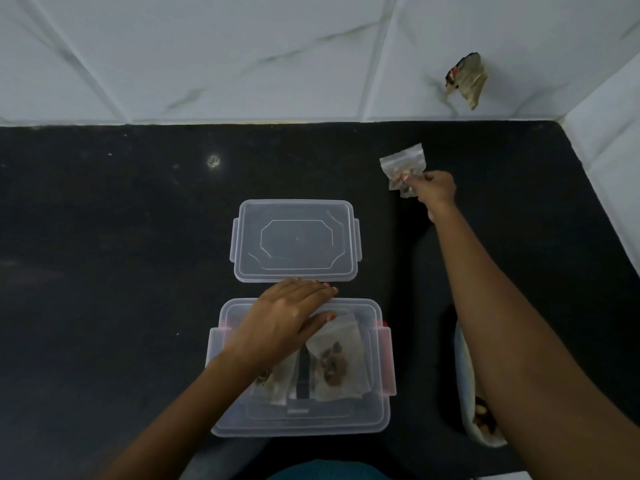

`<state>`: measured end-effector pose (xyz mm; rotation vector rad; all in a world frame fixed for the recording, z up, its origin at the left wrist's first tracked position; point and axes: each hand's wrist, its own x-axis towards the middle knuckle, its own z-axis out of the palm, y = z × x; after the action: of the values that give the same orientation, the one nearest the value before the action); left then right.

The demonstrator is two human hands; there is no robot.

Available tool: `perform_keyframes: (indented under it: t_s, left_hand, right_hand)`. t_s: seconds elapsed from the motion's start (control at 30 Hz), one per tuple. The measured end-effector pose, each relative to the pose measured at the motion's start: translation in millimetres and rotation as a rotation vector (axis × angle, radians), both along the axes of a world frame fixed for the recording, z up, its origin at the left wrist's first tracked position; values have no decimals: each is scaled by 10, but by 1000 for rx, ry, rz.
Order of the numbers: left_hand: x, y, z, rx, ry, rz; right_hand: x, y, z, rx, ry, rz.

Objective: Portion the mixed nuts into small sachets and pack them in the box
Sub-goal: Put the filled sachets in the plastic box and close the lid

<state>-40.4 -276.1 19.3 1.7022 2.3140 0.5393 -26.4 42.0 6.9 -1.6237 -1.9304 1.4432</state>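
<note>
A clear plastic box [379,420] with red side clips sits near the front of the black counter. Inside it lie two small sachets of nuts, one at the right [337,363] and one partly under my wrist [278,381]. My left hand [282,318] lies flat over the box's far left part, fingers straight. The box's clear lid [296,240] lies just behind it. Far out at the right, my right hand [434,188] pinches a third filled sachet [403,166] and holds it above the counter.
A pale bowl [472,400] with mixed nuts stands at the right front, mostly hidden under my right forearm. A crumpled wrapper [467,79] lies against the white tiled wall at the back right. The wall also runs along the counter's right side.
</note>
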Motion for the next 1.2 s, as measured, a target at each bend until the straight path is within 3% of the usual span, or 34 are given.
perform_keyframes:
  t_s: [0.23, 0.37, 0.53, 0.7, 0.8, 0.97, 1.2]
  left_hand:
    - [23, 14, 75, 18, 78, 14]
    - [41, 21, 153, 29, 75, 1]
    - [62, -18, 252, 13, -113, 32]
    - [245, -180, 418, 154, -318, 208]
    - [421, -299, 510, 279, -549, 382]
    - [647, -407, 503, 298, -1040, 575]
    - [606, -587, 401, 159, -1131, 635]
  right_hand:
    - [184, -286, 223, -293, 263, -34]
    - [416, -641, 521, -375, 343, 64]
    - [793, -1205, 781, -424, 380, 186]
    - [1142, -1705, 906, -458, 367, 222]
    - [1297, -1976, 895, -446, 344, 270]
    - [1414, -2337, 736, -435, 352, 308]
    - [1395, -2504, 564, -357, 223, 361]
